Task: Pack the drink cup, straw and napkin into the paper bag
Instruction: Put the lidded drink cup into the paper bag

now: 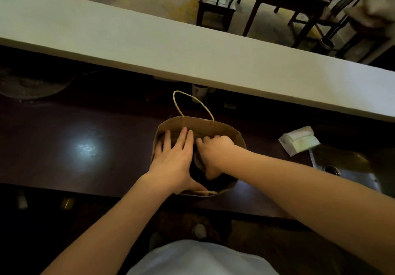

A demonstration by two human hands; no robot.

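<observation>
A brown paper bag with twisted paper handles stands open on the dark counter, right in front of me. My left hand lies across the bag's left rim, fingers spread, its thumb on the near edge. My right hand reaches down into the bag's mouth with curled fingers, closed on the round top of the drink cup, which shows only as a dark sliver between my hands. A pack of white napkins lies on the counter to the right of the bag. No straw is visible.
A raised pale ledge runs across just behind the bag. A white cup-like object stands under it, behind the bag's handle. A metal sink is at the right. Dark chairs stand beyond the ledge.
</observation>
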